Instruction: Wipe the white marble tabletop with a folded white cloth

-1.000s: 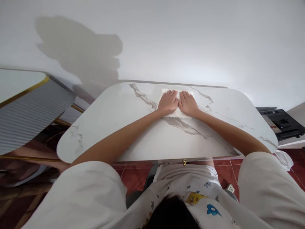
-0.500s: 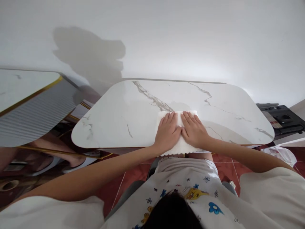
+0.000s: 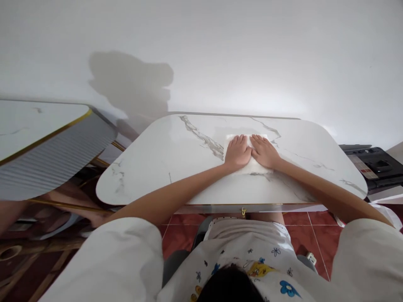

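Observation:
Both hands rest side by side on a white sheet that looks like a paper towel [image 3: 251, 168], spread on a white marble-patterned table [image 3: 151, 157]. My left hand [image 3: 238, 152] presses palm down on its left part, fingers stretched out flat. Flat on the right part lies my right hand [image 3: 265, 152], its fingers also stretched and pointing away from me. The two thumbs meet or nearly meet in the middle. Much of the towel is hidden under the hands.
A plain wall [image 3: 220, 50] rises behind the table. Left of it stands another table [image 3: 37, 121] with a ribbed side, someone's legs beneath. A black case-like object [image 3: 379, 167] sits at the right. A small gold-coloured fitting [image 3: 243, 212] shows at the front edge.
Both hands and the towel have slid forward, away from the table's front edge, and slightly right in the view. The hands remain flat. The view has shifted a little.

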### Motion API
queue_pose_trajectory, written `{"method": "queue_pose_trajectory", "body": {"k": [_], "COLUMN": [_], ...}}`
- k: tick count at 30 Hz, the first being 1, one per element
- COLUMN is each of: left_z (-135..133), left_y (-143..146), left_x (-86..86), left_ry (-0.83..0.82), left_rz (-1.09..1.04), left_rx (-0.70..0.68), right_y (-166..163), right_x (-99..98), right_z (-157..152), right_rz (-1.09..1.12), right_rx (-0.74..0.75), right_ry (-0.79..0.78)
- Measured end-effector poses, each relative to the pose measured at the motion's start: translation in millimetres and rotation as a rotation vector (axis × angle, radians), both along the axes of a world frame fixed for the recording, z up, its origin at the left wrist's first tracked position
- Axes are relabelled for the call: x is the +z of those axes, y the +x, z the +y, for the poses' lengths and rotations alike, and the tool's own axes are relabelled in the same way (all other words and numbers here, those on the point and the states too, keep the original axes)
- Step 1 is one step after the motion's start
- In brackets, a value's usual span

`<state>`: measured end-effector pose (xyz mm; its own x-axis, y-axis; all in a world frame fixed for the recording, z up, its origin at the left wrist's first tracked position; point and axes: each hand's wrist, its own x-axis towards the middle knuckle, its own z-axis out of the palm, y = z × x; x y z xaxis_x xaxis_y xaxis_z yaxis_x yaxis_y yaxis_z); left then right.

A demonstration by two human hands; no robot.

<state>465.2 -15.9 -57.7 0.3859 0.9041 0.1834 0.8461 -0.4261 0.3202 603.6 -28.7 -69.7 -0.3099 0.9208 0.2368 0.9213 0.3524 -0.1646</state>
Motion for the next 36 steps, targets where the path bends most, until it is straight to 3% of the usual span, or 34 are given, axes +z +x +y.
{"method": "queue_pose_trajectory", "body": {"k": [10,14,19,24,28,32,36], "left_z": [134,170,196,199,183,154,116], "left_y": [25,28,30,32,30,22,10], "left_x": [-4.0,-5.6,-7.2,-7.2,-5.6,-6.5,-7.9], "left_ry": [0.131,0.117,0.077,0.103,0.131,0.186,0.191], "left_rz": [0.013,0.005,-0.019,-0.03,-0.007,0.031,0.063], "left_rx": [0.005,0.015,0.068,0.094,0.055,0.011,-0.036], "right_y": [20,22,20,20,21,17,6], "right_x": [-6.1,-5.4,-2.7,-2.8,-7.7,-12.3,-9.8], "right_z": [143,173,193,199,191,165,120], "right_rz": [0.055,0.095,0.104,0.089,0.073,0.033,-0.004], "right_rx": [0.001,-0.026,-0.154,-0.137,-0.067,-0.048,-0.062], "right_ry": [0.038,0.041,-0.048,-0.031,0.056,0.084,0.006]}}
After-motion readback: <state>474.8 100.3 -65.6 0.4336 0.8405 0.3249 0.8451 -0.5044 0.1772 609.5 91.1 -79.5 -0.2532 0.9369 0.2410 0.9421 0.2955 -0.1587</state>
